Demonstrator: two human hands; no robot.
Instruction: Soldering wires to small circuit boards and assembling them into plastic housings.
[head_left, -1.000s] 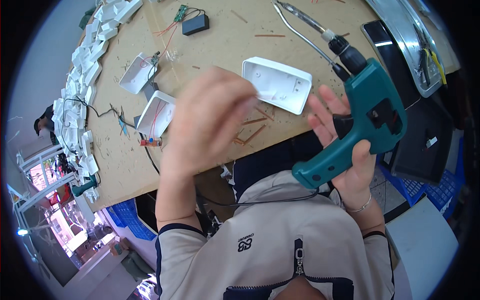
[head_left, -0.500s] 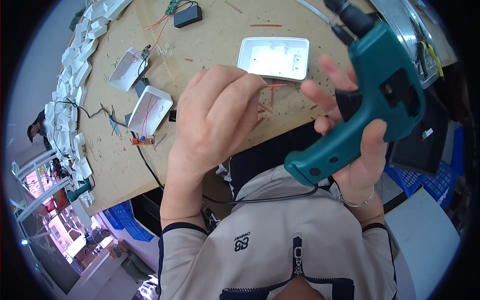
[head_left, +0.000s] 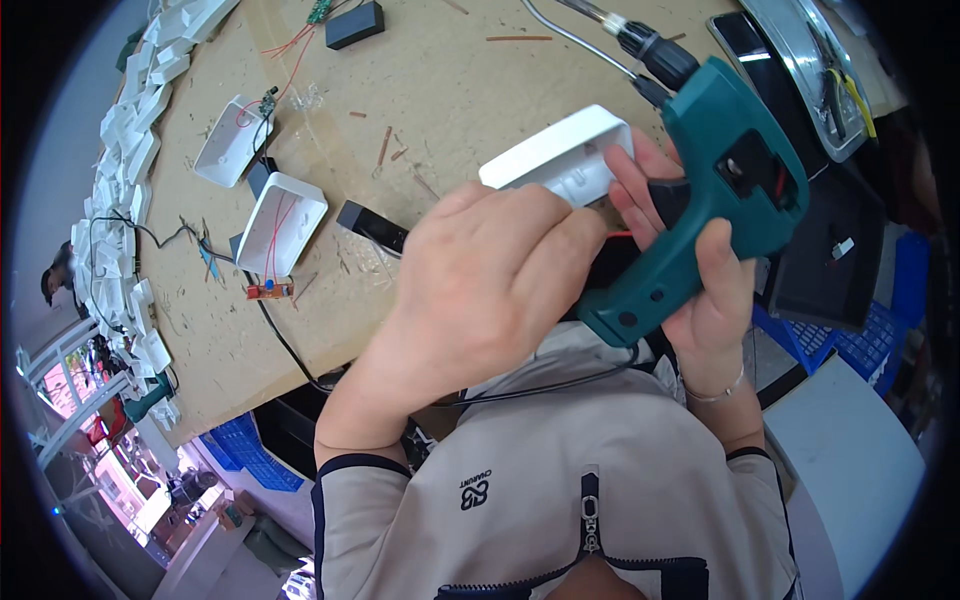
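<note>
Right hand [head_left: 728,300] is cradling a teal soldering gun [head_left: 708,190], likely rigid and hefty, best held by its handle [head_left: 640,306]; left hand [head_left: 495,275] is presenting curled fingers, contents unclear.

Your left hand [head_left: 505,275]: left of the green soldering gun [head_left: 705,190], back upward, fingers curled, tips hidden | your left forearm [head_left: 368,395]: slanting toward the gun | your right hand [head_left: 710,328]: cradling the gun, fingers loosely extended, thumb opposite.

view: head, left fisheye | from: my head | faces: down past my shirt [head_left: 530,450] to left hand [head_left: 490,270], right hand [head_left: 722,290], table [head_left: 380,90] | range: close above
</note>
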